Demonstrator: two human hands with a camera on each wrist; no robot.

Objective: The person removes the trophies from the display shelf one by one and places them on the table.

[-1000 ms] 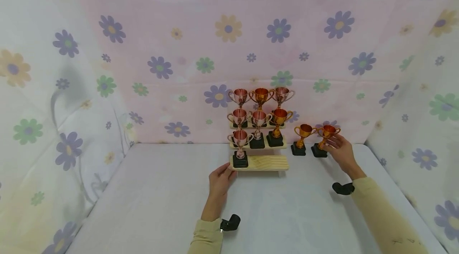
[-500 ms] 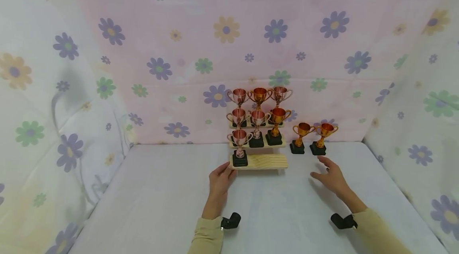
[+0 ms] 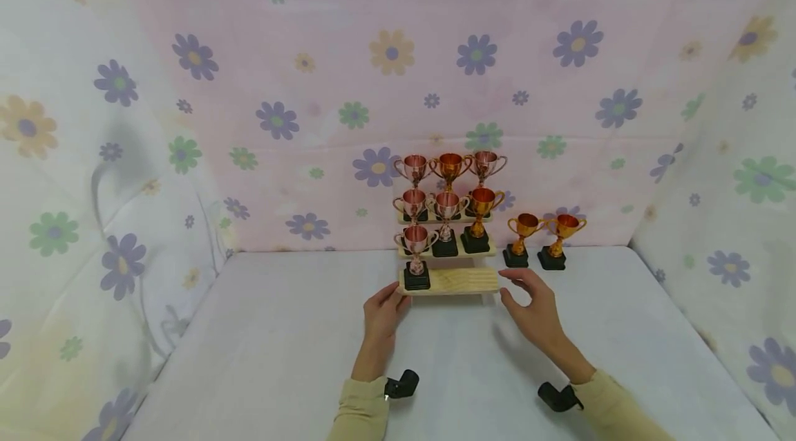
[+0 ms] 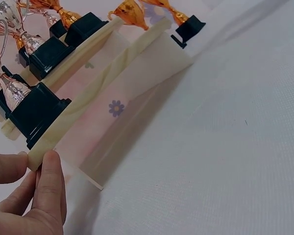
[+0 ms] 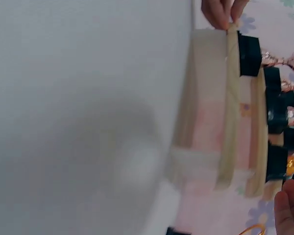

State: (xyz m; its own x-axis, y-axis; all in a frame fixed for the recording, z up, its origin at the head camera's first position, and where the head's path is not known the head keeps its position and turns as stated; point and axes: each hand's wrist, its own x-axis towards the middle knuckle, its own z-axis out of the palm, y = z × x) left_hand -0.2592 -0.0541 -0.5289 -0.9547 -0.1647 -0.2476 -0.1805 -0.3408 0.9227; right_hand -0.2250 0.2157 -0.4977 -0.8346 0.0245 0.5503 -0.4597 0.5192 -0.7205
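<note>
Clamping the left end of the bottom plank [image 3: 465, 281], the left-hand grip [image 3: 381, 320] pinches the wood between thumb and fingers. This plank forms the lowest tier of a three-tier wooden stand. The right-hand grip [image 3: 536, 306] is positioned near the plank's right end, thumb and index finger spread apart, holding nothing.

A rose-gold trophy [image 3: 417, 265] stands upright on the bottom plank, at the end pinched by the left-hand grip. The middle plank [image 3: 490, 247] carries two rose-gold cups and, at right, a gold cup [image 3: 480, 209]. On the top tier, a gold cup stands between two rose-gold cups. An inner gold trophy [image 3: 518, 247] and an outer gold trophy [image 3: 555, 246] stand upright on the white surface [image 3: 298, 330], right of the stand and beyond the right-hand grip.

The left wrist view shows the pinch at close range and, more fully than the head view, a pale support panel [image 4: 159, 68] under the plank's far end; the right-hand grip is outside its frame. The right wrist view shows a gap between the plank and the right-hand fingers [image 5: 284, 215]. Only the head view shows every cup whole or nearly so.
</note>
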